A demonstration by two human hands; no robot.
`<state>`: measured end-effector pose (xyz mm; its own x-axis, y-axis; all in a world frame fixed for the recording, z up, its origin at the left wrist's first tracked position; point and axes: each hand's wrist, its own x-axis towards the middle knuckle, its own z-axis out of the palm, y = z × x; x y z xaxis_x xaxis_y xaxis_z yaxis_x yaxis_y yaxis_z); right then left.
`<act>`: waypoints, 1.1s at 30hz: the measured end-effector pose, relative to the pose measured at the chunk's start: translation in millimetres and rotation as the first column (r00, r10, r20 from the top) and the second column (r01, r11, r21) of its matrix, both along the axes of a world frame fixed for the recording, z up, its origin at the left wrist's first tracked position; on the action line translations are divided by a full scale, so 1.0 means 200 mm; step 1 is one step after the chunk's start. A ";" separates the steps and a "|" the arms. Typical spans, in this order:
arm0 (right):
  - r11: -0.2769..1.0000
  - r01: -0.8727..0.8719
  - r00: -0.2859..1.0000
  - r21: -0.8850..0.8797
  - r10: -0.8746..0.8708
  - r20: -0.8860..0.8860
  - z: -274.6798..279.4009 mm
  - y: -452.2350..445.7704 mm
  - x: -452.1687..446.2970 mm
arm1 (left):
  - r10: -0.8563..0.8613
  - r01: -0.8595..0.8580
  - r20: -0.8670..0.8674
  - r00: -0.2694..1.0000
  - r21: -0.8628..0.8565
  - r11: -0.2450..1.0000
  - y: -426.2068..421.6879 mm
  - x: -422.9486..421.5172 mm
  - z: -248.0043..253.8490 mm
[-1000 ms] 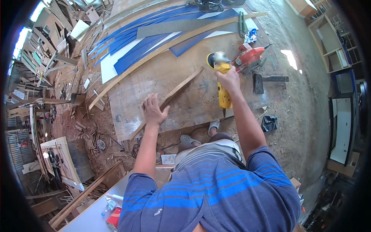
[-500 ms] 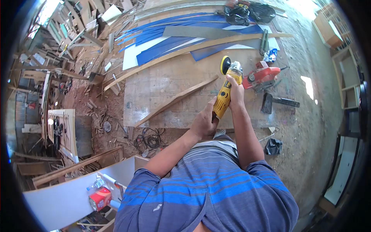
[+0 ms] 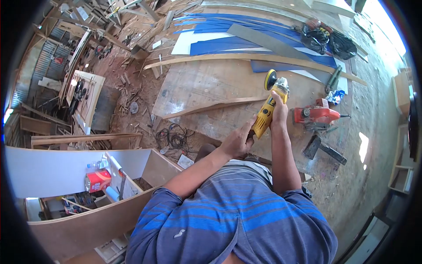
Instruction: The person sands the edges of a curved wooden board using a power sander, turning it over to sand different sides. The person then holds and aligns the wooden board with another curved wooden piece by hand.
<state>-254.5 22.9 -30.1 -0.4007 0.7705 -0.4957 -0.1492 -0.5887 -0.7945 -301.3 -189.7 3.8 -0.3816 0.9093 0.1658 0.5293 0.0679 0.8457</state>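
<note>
A yellow angle grinder point(image 3: 265, 115) with a round black-and-yellow pad point(image 3: 270, 79) is held in front of my body over the worktable point(image 3: 211, 83). Wrapped round its upper body, just below the metal head, is my right hand point(image 3: 279, 112). My left hand point(image 3: 238, 140) grips the rear end, its fingers partly hidden by the tool. To the right of the grinder lies a red power planer point(image 3: 314, 116). Nearer to me is a hammer point(image 3: 324, 149) with a dark head. A narrow wooden strip point(image 3: 215, 106) lies behind the grinder.
Blue strips point(image 3: 220, 45) and a long wooden batten point(image 3: 206, 57) cover the far side. Black plastic bags point(image 3: 342, 45) sit at the back right. Coiled cable point(image 3: 173, 137) lies on the floor. An open cabinet box point(image 3: 92, 222) at left holds a red can point(image 3: 97, 181).
My view has turned toward the left, bringing more of the cabinet box into sight. Both hands keep their hold on the angle grinder.
</note>
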 end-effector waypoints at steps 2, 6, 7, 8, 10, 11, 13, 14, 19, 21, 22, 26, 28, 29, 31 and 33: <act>1.000 -0.011 1.000 0.007 0.011 -0.001 -0.01 0.00 -0.02 | 0.013 -0.013 -0.015 1.000 0.025 1.000 -0.01 -0.02 -0.03; 1.000 0.016 1.000 0.024 -0.016 -0.004 -0.01 -0.01 -0.06 | -0.011 0.011 0.008 1.000 -0.012 1.000 -0.01 -0.08 -0.04; 0.999 0.032 0.999 0.036 -0.032 -0.002 -0.01 -0.02 -0.07 | -0.020 0.020 0.022 1.000 -0.022 1.000 0.00 -0.11 -0.03; 0.997 0.059 0.998 0.051 -0.058 -0.016 0.00 -0.02 -0.08 | -0.037 0.041 0.105 0.994 -0.039 0.998 0.01 -0.14 -0.03; 0.991 0.106 0.994 0.077 -0.103 -0.038 0.05 -0.05 -0.10 | -0.061 0.085 0.278 0.959 -0.074 0.994 0.02 -0.21 -0.02; 0.994 0.092 0.996 0.066 -0.090 -0.027 0.07 -0.06 -0.10 | -0.090 0.134 0.368 0.925 -0.094 0.987 0.02 -0.25 -0.01; 0.995 0.082 0.996 0.058 -0.080 -0.040 0.15 -0.10 -0.09 | -0.144 0.245 0.541 0.828 -0.119 0.962 0.03 -0.34 0.01; 0.995 0.079 0.996 0.053 -0.077 -0.042 0.17 -0.12 -0.09 | -0.184 0.294 0.585 0.789 -0.097 0.951 0.03 -0.39 0.01; 0.988 0.151 0.988 0.030 -0.150 -0.029 0.22 -0.29 -0.15 | -0.334 0.492 0.669 0.664 -0.055 0.869 0.02 -0.58 0.03; 0.982 0.189 0.982 0.015 -0.188 -0.013 0.21 -0.35 -0.18 | -0.419 0.554 0.640 0.644 -0.012 0.832 0.01 -0.66 0.00; 0.978 0.209 0.978 0.009 -0.209 -0.005 0.21 -0.37 -0.20 | -0.462 0.584 0.623 0.631 0.011 0.812 0.01 -0.70 -0.01; 0.962 0.267 0.962 0.049 -0.269 0.041 0.19 -0.46 -0.24 | -0.434 0.663 0.716 0.547 -0.053 0.747 -0.01 -0.80 0.04; 0.962 0.273 0.962 0.020 -0.273 -0.012 0.19 -0.51 -0.24 | -0.432 0.671 0.730 0.530 -0.049 0.740 -0.02 -0.83 0.00; 0.965 0.260 0.955 -0.022 -0.261 -0.144 0.20 -0.54 -0.24 | -0.436 0.692 0.786 0.439 0.014 0.722 -0.03 -0.85 -0.03; 0.969 0.224 0.885 -0.103 -0.246 -0.394 0.22 -0.63 -0.25 | -0.426 0.715 0.873 0.237 0.140 0.685 -0.05 -0.88 -0.04; 0.973 0.189 0.855 -0.132 -0.229 -0.466 0.19 -0.67 -0.27 | -0.420 0.735 0.889 0.182 0.160 0.659 -0.08 -0.92 -0.03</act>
<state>-308.2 -110.8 8.6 -0.4369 0.8293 -0.3483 -0.6228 -0.5583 -0.5481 -484.6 -206.2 -3.1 0.4904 0.8629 -0.1224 -0.4061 0.3505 0.8439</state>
